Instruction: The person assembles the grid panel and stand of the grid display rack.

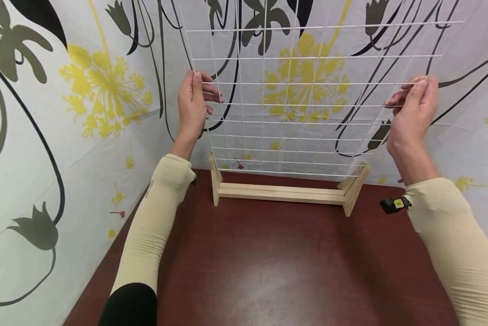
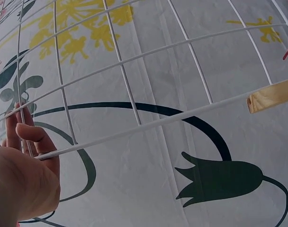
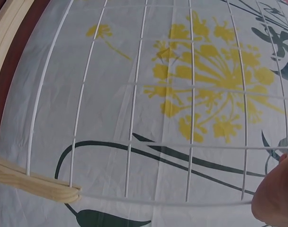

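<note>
A white wire grid panel (image 1: 284, 105) stands upright, its lower edge at a pale wooden stand (image 1: 280, 193) on the table. My left hand (image 1: 195, 102) grips the panel's left edge wire, thumb in front and fingers behind. On the opposite edge, my right hand (image 1: 414, 111) pinches the side wire between thumb and fingers. In the left wrist view, the left hand (image 2: 30, 165) curls round the edge wire. Only part of the right hand (image 3: 275, 194) shows in the right wrist view, beside the panel's edge; the wooden end piece (image 3: 35, 182) meets its lower corner.
The stand rests at the back of a dark red-brown table (image 1: 276, 262). Behind and to the left hangs white sheeting (image 1: 93, 181) with yellow, grey and black flower prints, close behind the panel. A small black device (image 1: 394, 204) is at the right wrist.
</note>
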A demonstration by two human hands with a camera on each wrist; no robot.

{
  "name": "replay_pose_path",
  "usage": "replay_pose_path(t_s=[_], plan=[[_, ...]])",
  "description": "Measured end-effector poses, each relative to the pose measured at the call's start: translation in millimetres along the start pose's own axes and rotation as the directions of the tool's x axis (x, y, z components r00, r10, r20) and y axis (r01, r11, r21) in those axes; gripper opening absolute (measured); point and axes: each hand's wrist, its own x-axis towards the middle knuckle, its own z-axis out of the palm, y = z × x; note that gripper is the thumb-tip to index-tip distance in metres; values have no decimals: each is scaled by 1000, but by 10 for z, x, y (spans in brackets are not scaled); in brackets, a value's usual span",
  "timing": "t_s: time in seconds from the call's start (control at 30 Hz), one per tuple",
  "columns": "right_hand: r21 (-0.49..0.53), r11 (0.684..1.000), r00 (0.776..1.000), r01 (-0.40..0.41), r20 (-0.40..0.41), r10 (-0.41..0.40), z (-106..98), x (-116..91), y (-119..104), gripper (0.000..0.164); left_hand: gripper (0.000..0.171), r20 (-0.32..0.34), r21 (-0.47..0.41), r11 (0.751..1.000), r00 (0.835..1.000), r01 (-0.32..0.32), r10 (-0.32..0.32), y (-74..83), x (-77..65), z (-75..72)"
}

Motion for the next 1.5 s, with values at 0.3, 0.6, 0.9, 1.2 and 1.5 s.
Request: replay_pose_path(t_s=[0.3, 0.6, 0.9, 1.2, 1.5], plan=[[0, 1000, 1000, -29, 6, 29, 0, -5, 10, 26, 31, -10, -17, 1000, 1000, -8, 8, 51, -22, 11], [4, 1000, 999, 18, -28, -18, 49, -31, -12, 26, 32, -15, -18, 999, 999, -30, 30, -124, 92, 12], [-4, 1000, 1000, 6, -24, -7, 3, -37, 8, 27, 33, 10, -3, 1000, 1000, -22, 22, -162, 90, 6], [-4, 1000, 1000, 1, -23, -2, 29, -29, 46, 26, 32, 6, 1, 999, 999, -32, 32, -145, 65, -29], [3, 1000, 999, 14, -43, -14, 26, -60, 39, 26, 31, 17, -17, 1000, 1000, -7, 7, -139, 87, -36]])
